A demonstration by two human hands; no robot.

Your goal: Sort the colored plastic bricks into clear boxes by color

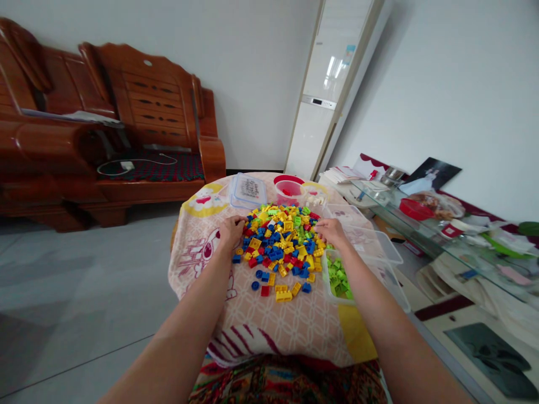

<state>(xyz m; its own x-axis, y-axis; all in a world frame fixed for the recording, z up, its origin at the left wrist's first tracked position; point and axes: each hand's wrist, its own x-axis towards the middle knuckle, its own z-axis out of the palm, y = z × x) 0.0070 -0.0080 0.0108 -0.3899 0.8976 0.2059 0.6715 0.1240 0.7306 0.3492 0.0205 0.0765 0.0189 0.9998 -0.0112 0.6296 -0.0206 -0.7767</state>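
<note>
A heap of toy building bricks (275, 247) in blue, yellow, red and green lies on the round table's patterned cloth (269, 322). At the heap's left edge is my left hand (232, 230), its fingers curled together against the bricks; whatever they hold is hidden. My right hand (331, 231) is over the right edge with thumb and fingers pinched; anything between them is too small to make out. Just below it, a clear plastic box (327, 289) holds light green bricks (338, 278). Several loose bricks, among them a yellow one (283, 295), lie in front of the heap.
Behind the heap stand a lidded clear box (248, 191) and a pink tub (289, 192) with red pieces. More clear containers (373, 244) are at the right. A cluttered glass-topped cabinet (438, 247) borders the table; a wooden sofa (147, 112) stands at the left.
</note>
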